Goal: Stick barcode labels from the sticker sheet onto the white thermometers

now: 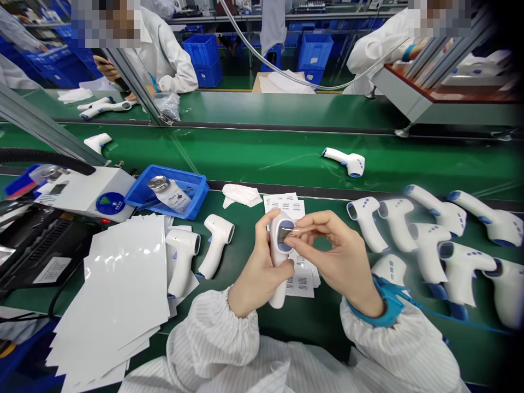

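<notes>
While our left hand (258,271) wraps around the white handheld device (279,256), fingers closed about its body and thumb across its front, our right hand (333,251) has thumb and forefinger nearly together at the edge of its screen (283,234); whether they pinch anything thin there, we cannot tell. We have the device above printed sheets (301,286) on the green bench (243,234). Two similar devices (216,245) lie to our left near white sheets (123,278), several more (462,270) to our right, and one rests on the green belt (245,153)
</notes>
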Demonstrator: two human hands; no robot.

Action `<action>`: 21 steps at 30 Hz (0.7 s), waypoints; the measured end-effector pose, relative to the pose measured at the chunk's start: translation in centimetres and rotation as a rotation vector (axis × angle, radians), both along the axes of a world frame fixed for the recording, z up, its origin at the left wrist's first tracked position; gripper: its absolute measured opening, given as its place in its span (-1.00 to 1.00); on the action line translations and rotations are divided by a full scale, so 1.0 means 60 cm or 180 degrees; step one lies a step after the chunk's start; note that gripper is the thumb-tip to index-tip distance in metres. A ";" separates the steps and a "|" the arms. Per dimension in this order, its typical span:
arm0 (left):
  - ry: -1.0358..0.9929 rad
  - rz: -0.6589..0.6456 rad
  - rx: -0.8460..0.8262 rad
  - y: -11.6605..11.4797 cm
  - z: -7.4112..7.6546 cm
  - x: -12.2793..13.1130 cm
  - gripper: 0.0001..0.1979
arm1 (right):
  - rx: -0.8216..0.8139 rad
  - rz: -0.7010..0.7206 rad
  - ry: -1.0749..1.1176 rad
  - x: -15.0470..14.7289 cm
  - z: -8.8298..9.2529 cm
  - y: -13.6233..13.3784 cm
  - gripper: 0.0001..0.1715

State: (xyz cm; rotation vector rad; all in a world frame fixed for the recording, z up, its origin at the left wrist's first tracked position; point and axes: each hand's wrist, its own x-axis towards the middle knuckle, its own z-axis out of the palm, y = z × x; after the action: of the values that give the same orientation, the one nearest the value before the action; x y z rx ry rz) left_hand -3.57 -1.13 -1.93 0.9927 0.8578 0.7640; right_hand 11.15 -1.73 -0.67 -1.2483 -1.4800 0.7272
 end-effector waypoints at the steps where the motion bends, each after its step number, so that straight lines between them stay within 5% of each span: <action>1: 0.0008 0.0003 0.0018 0.000 0.000 0.000 -0.21 | 0.0022 -0.0022 -0.0034 0.000 0.000 0.000 -0.75; 21: 0.0048 -0.0016 0.0096 -0.003 0.004 0.002 -0.21 | 0.0136 -0.0233 -0.0210 -0.004 0.000 -0.006 -0.75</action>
State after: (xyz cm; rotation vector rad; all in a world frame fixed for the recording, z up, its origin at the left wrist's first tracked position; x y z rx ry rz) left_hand -3.46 -1.33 -1.68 1.0280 0.8588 0.7679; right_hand 10.88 -2.09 -0.64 -1.2978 -1.4874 0.6082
